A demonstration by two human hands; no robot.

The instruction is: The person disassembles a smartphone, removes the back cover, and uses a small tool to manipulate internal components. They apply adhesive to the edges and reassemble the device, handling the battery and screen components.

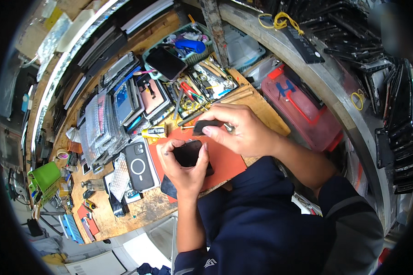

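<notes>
My left hand [184,176] is closed around a dark phone [188,155], thumb and fingers gripping its two long edges above the orange-red mat [231,166]. Just beyond it, my right hand [243,130] pinches a small flat black piece [205,124] between thumb and fingers. A gap separates that piece from the phone; its exact kind is unclear. Left of my left hand lies a black phone case [139,165] with a white ring. A yellow and black tube [155,132] rests at the mat's far left corner.
Bubble-wrapped packs [101,126] and stacked tablets [126,103] crowd the wooden bench to the left. Hand tools [188,94] and a green basket [202,46] stand at the back. Right of the bench are a red plastic box [303,107] and a shelf edge [348,110].
</notes>
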